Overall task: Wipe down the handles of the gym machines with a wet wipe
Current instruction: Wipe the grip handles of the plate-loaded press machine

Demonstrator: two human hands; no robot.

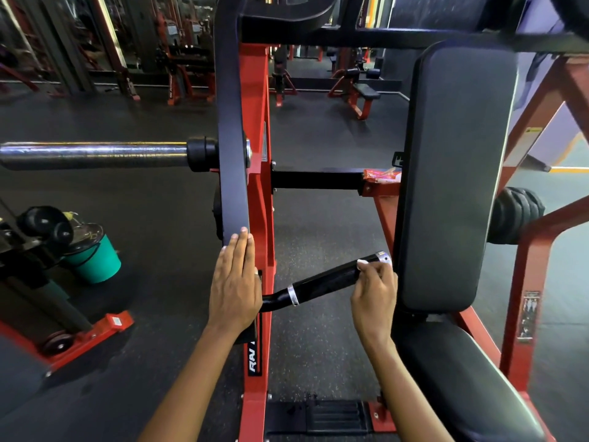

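From the head camera, the left hand (235,282) lay flat with straight fingers close together, pressed against the lower end of the dark lever arm (231,154) of the machine. The right hand (374,291) curled round the far end of the black handle (322,283), pinching a white wet wipe (362,264) against it near the silver end cap; only a small edge of the wipe showed above the fingers.

The handle slanted up to the right from the lever arm, its tip just beside the edge of the black back pad (455,173). Bare dark floor (318,339) lay under the handle, between the red frame (259,199) and the seat (462,378). A chrome weight peg (92,154) jutted left from the lever arm.

The handle looked glossy black, with a silver ring near its bend.
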